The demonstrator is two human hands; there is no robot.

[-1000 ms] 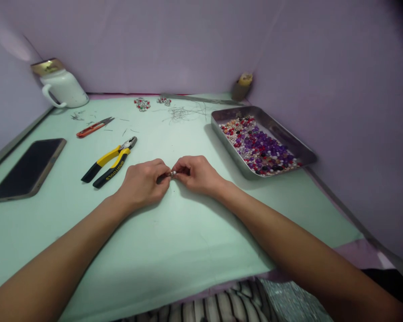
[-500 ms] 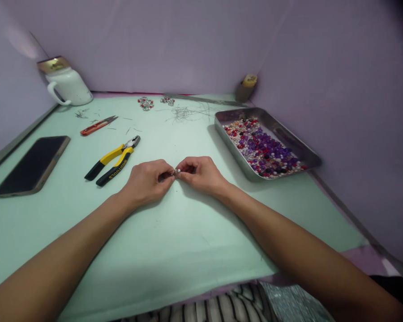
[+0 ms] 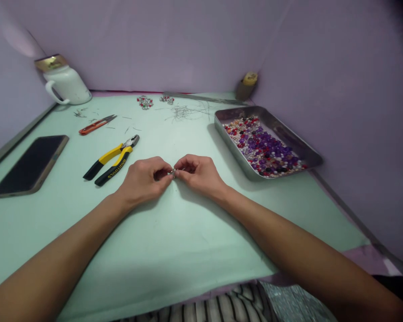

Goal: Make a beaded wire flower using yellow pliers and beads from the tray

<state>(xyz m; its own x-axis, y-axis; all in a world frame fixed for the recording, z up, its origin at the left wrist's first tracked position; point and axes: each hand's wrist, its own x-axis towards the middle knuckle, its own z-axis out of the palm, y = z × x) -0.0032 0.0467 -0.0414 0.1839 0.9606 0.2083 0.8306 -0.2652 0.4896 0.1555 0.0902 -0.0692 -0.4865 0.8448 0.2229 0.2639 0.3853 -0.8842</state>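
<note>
Over the middle of the green tabletop, my left hand [image 3: 144, 179] and my right hand [image 3: 201, 175] meet fingertip to fingertip. Between them they pinch a small silvery beaded piece [image 3: 173, 172], mostly covered by the fingers. Both hands are closed on it. Yellow-and-black pliers [image 3: 114, 161] lie with jaws apart just left of my left hand. Right of my right hand stands a metal tray [image 3: 235, 154] full of red, white, purple and black beads [image 3: 265, 145].
Orange snips [image 3: 97, 125], a phone [image 3: 30, 165] and a white lidded mug [image 3: 69, 85] are on the left. Toward the back lie beaded pieces [image 3: 144, 103], loose wires [image 3: 183, 112] and long rods [image 3: 204, 98]. A brown holder [image 3: 244, 91] stands in the back right corner.
The small beaded piece has turned slightly between my fingertips. My hands are almost in the same place, and the whole view has shifted a little.
</note>
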